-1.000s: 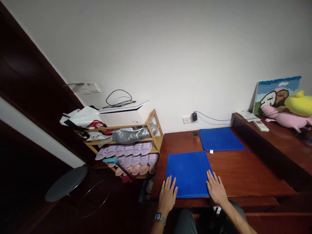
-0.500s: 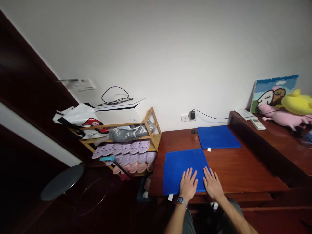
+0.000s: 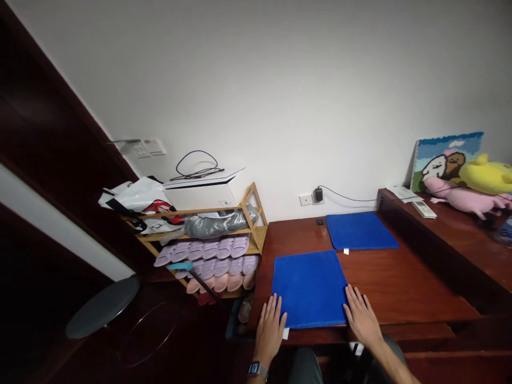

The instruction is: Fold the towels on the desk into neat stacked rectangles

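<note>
A blue cloth lies flat at the front of the brown desk, with a white tag at its near edge. My left hand, wearing a watch, rests at the cloth's lower left edge, fingers stretched out and holding nothing. On the cloth's lower right edge lies my right hand, its fingers also spread and nothing in them. Farther back on the desk, a second blue cloth is spread flat, with a small white tag on its near side.
Left of the desk stands a wooden rack with slippers, bags and a white box. A round stool is at the lower left. The raised right surface holds a remote, a pink plush toy and a yellow one.
My left hand has moved left, from the middle of the front cloth to its left edge. My right hand stays near the right edge. The view has shifted slightly.
</note>
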`<state>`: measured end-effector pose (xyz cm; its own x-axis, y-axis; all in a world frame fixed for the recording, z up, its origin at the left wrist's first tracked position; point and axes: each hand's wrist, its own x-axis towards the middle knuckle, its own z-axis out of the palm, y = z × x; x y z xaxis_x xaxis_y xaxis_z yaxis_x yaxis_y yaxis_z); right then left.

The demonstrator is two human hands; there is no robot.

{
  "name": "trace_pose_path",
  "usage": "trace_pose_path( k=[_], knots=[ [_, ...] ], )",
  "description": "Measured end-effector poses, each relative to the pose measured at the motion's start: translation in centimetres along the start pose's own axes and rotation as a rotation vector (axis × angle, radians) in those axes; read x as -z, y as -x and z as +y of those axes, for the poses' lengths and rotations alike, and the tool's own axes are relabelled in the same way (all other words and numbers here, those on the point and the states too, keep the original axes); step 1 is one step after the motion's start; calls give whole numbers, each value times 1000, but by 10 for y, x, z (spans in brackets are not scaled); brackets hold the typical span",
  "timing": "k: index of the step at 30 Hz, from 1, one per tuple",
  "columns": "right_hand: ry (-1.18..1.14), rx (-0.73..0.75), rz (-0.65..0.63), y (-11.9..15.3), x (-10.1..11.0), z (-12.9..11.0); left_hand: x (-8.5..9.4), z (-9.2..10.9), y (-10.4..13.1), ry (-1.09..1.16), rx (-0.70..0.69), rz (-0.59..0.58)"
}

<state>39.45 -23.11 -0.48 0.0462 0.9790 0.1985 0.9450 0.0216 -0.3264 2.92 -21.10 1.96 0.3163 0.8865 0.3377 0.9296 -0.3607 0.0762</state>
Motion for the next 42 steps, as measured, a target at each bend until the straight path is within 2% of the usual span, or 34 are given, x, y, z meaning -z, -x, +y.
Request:
trace_pose_path(
  k=[2,4,6,9,13,16,19,22,25,30,36,39,42],
  knots=[
    [-37,59,7,8,3,-1,6,6,3,18,-46,3],
    [-63,121,-42,16,6,1,8,7,10,46,-88,-6],
    [-74,168,-103,24,8,6,4,0,22,73,-94,5],
    [-73,230,-127,32,7,18,-8,-17,40,100,-95,89],
    [-49,308,-48,39,4,31,-13,-32,51,112,-149,205],
    [-53,296,21,47,13,34,3,-26,49,102,-162,240],
    [-88,282,-4,55,36,32,29,-12,43,105,-109,235],
    [-148,260,-23,57,69,30,61,0,31,172,-85,187],
    [-245,229,33,52,107,32,97,9,13,266,-66,159],
    [-388,290,230,38,186,42,169,28,-25,405,-63,121],
    [-370,360,381,35,290,55,257,60,-66,578,-127,77],
    [-358,348,437,38,324,61,282,74,-82,647,-138,45],
    [-377,305,492,40,335,72,286,87,-97,729,-133,-28]
  ],
)
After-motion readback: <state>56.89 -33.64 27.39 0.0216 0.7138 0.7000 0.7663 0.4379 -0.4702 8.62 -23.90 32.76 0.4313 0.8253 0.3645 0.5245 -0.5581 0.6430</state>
